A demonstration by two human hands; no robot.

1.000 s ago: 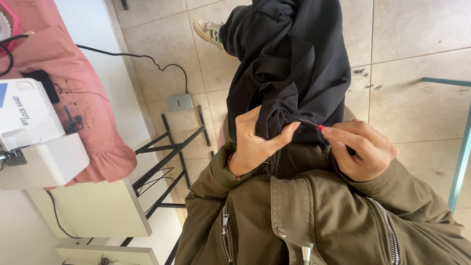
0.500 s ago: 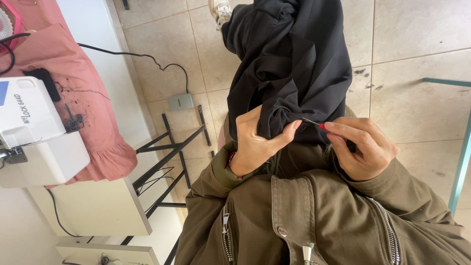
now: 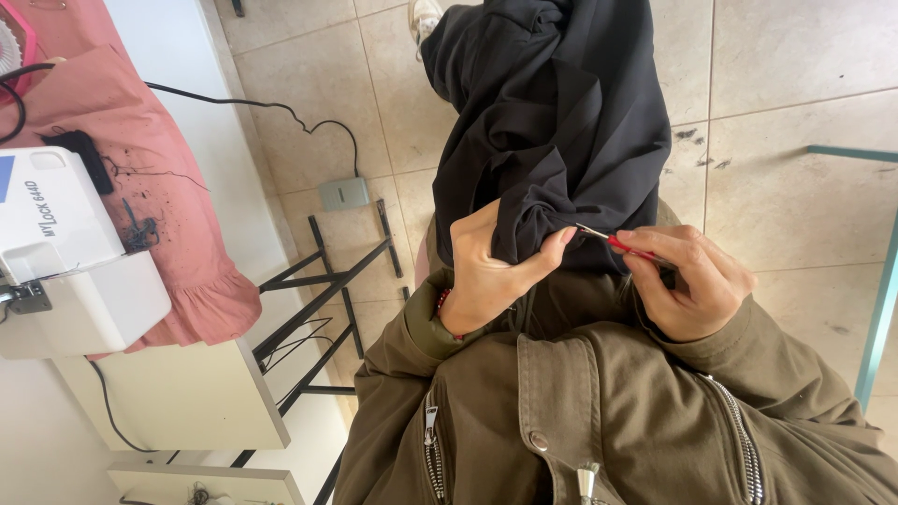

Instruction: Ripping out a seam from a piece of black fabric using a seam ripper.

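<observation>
A black garment (image 3: 561,122) hangs over my lap and down toward the tiled floor. My left hand (image 3: 491,271) pinches a bunched fold of it near the hem, thumb on top. My right hand (image 3: 692,281) holds a small red-handled seam ripper (image 3: 622,245), its thin metal tip pointing at the fold just beside my left fingertips. Both sleeves are olive green jacket sleeves, and a red bead bracelet shows at my left wrist.
A white sewing machine (image 3: 65,262) stands on a white table (image 3: 178,393) at the left, on pink cloth (image 3: 159,206) with small scissors. A grey foot pedal (image 3: 343,194) with a black cable lies on the floor. A teal table leg (image 3: 884,309) is at the right.
The black garment has been drawn slightly upward and the view has shifted a little. Both hands stay at the same fold with the seam ripper tip against it.
</observation>
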